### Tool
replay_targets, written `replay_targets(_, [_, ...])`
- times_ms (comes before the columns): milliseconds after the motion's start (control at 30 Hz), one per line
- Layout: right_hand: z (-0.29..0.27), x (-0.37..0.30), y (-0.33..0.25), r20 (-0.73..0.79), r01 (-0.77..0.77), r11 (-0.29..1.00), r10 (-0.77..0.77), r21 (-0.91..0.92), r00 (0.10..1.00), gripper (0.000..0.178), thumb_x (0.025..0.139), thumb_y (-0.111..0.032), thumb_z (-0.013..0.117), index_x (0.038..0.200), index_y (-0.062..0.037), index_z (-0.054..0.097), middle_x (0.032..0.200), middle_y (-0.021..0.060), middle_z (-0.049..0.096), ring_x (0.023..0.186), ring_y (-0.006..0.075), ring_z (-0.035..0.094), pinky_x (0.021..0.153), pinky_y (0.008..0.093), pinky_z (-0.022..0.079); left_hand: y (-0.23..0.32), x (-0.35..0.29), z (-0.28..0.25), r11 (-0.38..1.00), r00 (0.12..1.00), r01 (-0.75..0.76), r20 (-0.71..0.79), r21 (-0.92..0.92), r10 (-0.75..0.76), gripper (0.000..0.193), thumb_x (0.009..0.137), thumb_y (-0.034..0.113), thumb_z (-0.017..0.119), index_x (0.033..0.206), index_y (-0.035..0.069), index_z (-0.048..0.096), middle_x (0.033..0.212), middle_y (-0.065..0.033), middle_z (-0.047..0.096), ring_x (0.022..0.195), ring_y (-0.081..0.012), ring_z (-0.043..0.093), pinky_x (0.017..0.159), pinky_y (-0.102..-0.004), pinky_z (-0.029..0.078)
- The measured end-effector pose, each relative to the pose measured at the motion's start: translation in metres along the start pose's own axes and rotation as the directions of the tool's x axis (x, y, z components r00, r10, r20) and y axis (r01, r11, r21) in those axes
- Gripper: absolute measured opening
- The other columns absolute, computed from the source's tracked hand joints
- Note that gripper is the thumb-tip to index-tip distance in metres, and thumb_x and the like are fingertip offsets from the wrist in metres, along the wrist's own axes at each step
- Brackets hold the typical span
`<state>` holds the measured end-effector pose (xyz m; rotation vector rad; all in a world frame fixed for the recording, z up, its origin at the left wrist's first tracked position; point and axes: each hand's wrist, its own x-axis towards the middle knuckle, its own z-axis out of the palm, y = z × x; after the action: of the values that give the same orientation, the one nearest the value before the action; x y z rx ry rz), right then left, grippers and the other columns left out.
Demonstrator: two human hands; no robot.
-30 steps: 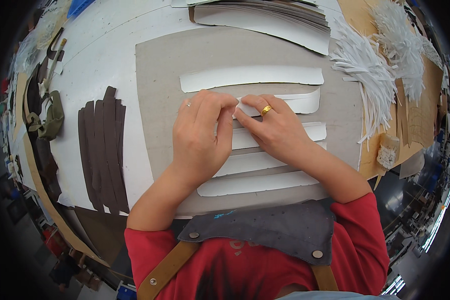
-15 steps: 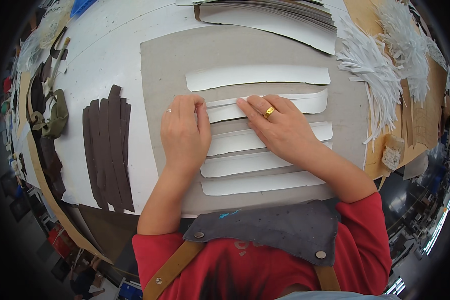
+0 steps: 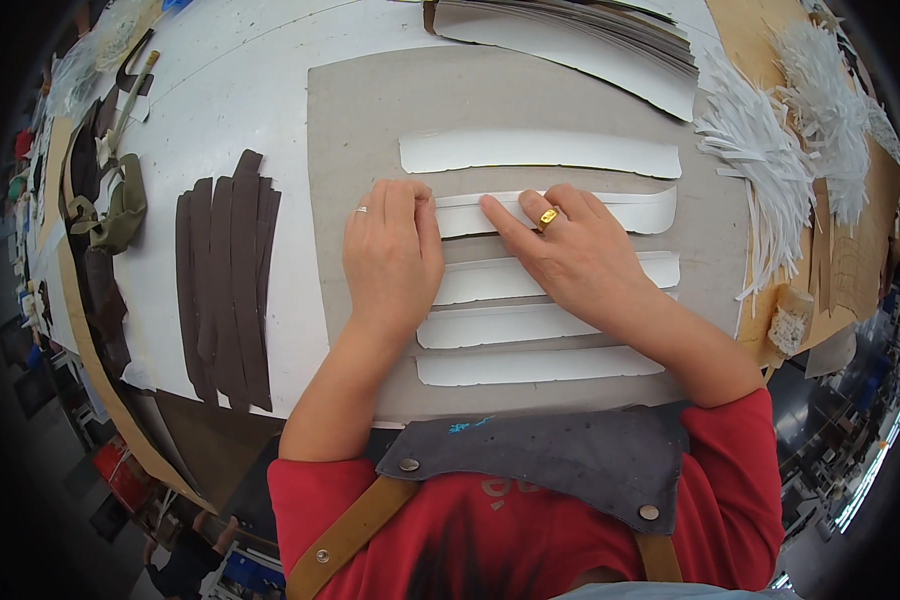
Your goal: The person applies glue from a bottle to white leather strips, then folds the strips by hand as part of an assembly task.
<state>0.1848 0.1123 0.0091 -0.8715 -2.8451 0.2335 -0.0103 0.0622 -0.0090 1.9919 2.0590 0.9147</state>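
Several white strips with narrow raised or folded far edges lie in a row on the grey board (image 3: 370, 80). Both hands are on the second strip from the far side, the white strip (image 3: 642, 212). My left hand (image 3: 390, 245) is closed at its left end, fingertips bent down and thumb alongside. My right hand (image 3: 575, 235) bears on its middle. One finger stretches left along the folded edge, while the others curl over the strip; their tips are partly hidden. Beyond it lies a flat white strip (image 3: 540, 153); nearer me is another white strip (image 3: 480, 283), partly under my right hand.
A stack of white-faced sheets (image 3: 570, 50) lies at the far edge. Dark brown strips (image 3: 225, 290) are at the left, with an olive cloth (image 3: 122, 215) beyond. At right are heaped thin white strips (image 3: 755, 150) and a small block-like piece (image 3: 790, 318).
My right hand's leading finger now stretches out apart from the curled ones, and the strip's fold lies flatter beside it. My left hand stays at the left end. The whole view has shifted slightly.
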Motion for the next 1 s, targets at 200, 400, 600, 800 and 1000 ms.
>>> replay_targets(200, [0.001,0.007,-0.004,0.020,0.004,0.999,-0.003,-0.044,1.000,0.051,0.082,-0.018,0.064,0.132,-0.0141,0.053,0.097,0.0048,0.055,0.085,0.0216,0.049,0.073,0.0321,0.045,0.000,0.001,0.000,1.000,1.000,0.007,0.012,-0.006,-0.007,0.009,0.084,0.000,0.058,0.088,0.005,0.052,0.083,-0.0074,0.055,0.072,-0.0257,0.054,0.064,-0.0362,0.040])
replay_targets(400, [0.003,0.009,-0.005,-0.004,0.020,0.996,-0.021,-0.085,1.000,0.051,0.081,-0.020,0.066,0.131,-0.0138,0.054,0.095,0.0041,0.054,0.084,0.0206,0.048,0.071,0.0312,0.042,-0.001,0.001,0.001,1.000,1.000,0.014,0.012,0.008,-0.014,0.009,0.084,0.001,0.058,0.088,0.005,0.052,0.083,-0.0070,0.055,0.072,-0.0251,0.054,0.063,-0.0359,0.039])
replay_targets(600, [0.004,0.009,-0.006,-0.009,0.012,0.998,-0.013,-0.059,1.000,0.049,0.083,-0.021,0.065,0.130,-0.0132,0.055,0.094,0.0039,0.054,0.083,0.0202,0.048,0.069,0.0313,0.041,-0.007,0.001,-0.011,0.994,1.000,0.011,-0.026,0.110,-0.008,0.009,0.086,0.002,0.060,0.093,0.005,0.056,0.083,-0.0062,0.057,0.070,-0.0201,0.055,0.064,-0.0336,0.039])
replay_targets(800, [0.003,0.009,-0.005,-0.024,0.016,0.999,-0.017,-0.034,1.000,0.047,0.085,-0.024,0.064,0.130,-0.0120,0.055,0.094,0.0043,0.053,0.083,0.0198,0.048,0.071,0.0316,0.040,-0.005,-0.016,-0.023,0.967,0.980,-0.196,0.024,0.160,0.195,0.016,0.083,0.002,0.063,0.099,0.005,0.062,0.096,-0.0060,0.061,0.088,-0.0219,0.058,0.076,-0.0339,0.039])
replay_targets(1000, [0.002,0.011,-0.006,-0.025,0.020,1.000,-0.020,-0.012,1.000,0.047,0.086,-0.025,0.063,0.130,-0.0107,0.054,0.094,0.0045,0.053,0.083,0.0199,0.048,0.071,0.0314,0.040,-0.005,-0.027,-0.018,0.938,0.947,-0.306,0.155,0.164,0.281,0.029,0.080,0.006,0.066,0.109,0.004,0.065,0.113,-0.0042,0.061,0.103,-0.0193,0.057,0.087,-0.0342,0.042])
